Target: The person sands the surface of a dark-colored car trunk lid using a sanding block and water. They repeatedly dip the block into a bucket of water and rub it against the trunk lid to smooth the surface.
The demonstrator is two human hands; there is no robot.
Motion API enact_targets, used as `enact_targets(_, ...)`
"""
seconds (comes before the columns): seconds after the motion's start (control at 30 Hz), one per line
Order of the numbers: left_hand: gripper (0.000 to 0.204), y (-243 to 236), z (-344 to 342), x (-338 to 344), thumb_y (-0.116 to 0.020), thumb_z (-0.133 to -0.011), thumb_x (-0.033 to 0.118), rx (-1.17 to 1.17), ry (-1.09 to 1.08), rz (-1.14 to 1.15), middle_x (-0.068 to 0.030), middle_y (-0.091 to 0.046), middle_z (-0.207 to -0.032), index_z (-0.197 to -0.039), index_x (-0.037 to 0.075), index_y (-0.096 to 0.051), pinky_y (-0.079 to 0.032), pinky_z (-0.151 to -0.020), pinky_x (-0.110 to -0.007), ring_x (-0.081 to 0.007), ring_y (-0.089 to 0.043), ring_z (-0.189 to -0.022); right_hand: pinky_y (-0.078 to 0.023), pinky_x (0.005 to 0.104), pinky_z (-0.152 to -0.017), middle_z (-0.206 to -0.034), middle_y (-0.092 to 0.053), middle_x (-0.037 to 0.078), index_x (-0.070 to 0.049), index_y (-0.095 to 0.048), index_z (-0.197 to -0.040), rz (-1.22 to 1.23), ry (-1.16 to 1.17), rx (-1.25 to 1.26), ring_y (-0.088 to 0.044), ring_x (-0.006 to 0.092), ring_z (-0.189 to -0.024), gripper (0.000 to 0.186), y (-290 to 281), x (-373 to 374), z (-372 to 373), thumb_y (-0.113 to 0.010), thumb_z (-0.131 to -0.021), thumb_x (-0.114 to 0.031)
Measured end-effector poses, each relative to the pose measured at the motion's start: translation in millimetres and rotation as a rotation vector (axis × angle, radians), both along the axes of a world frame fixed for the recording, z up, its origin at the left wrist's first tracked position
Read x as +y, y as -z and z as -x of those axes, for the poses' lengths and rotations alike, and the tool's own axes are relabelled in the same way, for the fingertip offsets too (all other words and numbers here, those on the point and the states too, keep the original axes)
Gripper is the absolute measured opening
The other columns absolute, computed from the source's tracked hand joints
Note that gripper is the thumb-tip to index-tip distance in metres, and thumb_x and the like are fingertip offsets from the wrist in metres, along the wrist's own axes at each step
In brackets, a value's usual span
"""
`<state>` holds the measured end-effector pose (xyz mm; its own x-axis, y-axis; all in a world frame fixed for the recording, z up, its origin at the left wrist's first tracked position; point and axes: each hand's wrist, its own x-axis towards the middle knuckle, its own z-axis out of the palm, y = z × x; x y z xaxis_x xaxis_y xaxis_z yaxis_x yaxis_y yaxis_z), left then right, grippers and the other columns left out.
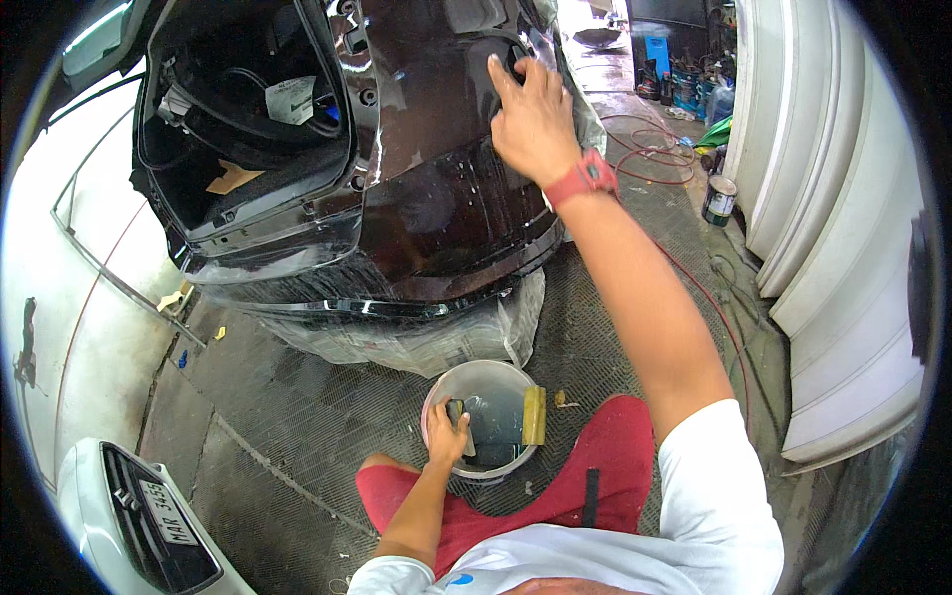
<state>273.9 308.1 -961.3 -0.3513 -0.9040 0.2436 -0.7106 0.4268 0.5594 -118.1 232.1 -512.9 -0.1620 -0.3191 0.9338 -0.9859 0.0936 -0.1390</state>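
Note:
My right hand (535,117), with a red watch on its wrist, lies on the wet, dark brown rear panel (426,208) of a car. Its index finger is stretched out, apart from the other bent fingers; a small dark shape shows by the fingertips, and I cannot tell what it is. Lower down, my left hand (448,434) reaches into a round whitish bucket (483,367) between my knees. The fingers close round a flat block (467,436) with a dark and a pale part. Greyish water stands in the bucket. On its right rim rests a yellow-olive block (534,416).
The car's rear opening (248,109) gapes at upper left. Masking sheet (426,342) hangs below the bumper. A white car (129,516) stands at lower left. A red hose (694,278) and a paint can (720,198) lie right, near white panels (843,228).

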Motion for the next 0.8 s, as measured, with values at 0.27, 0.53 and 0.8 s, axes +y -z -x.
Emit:
enact_targets(0.27, 0.063, 18, -10, 23, -0.077, -0.102, 0.028, -0.1, 0.021, -0.08, -0.027, -0.055, -0.151, -0.157, 0.011, -0.052, -0.049, -0.118, -0.056, -0.0491, -0.055, -0.142, -0.028, 0.073, -0.128, -0.179, -0.033, 0.022, -0.022, -0.055, -0.165, -0.174, 0.235, -0.046, -0.027, 0.0498, -0.165, 0.069, -9, -45, 1, -0.065, -0.098, -0.017)
enact_targets(0.53, 0.057, 15, -14, 20, -0.075, -0.104, 0.031, -0.149, -0.011, -0.026, -0.0234, -0.056, -0.151, -0.156, 0.015, -0.055, -0.055, -0.11, -0.056, -0.0468, -0.06, -0.136, -0.026, 0.0729, -0.129, -0.18, -0.032, 0.021, -0.02, -0.055, -0.165, -0.114, 0.196, 0.055, -0.029, 0.0486, -0.166, 0.067, 14, -40, -30, -0.063, -0.099, -0.013)
enact_targets(0.8, 0.058, 13, -8, 20, -0.074, -0.104, 0.03, -0.138, -0.031, -0.124, -0.0241, -0.054, -0.155, -0.156, 0.013, -0.055, -0.051, -0.116, -0.056, -0.0482, -0.058, -0.141, -0.028, 0.072, -0.128, -0.177, -0.038, 0.02, -0.023, -0.06, -0.161, -0.08, 0.15, 0.114, -0.032, 0.0472, -0.164, 0.067, 20, -32, -42, -0.067, -0.096, -0.012)
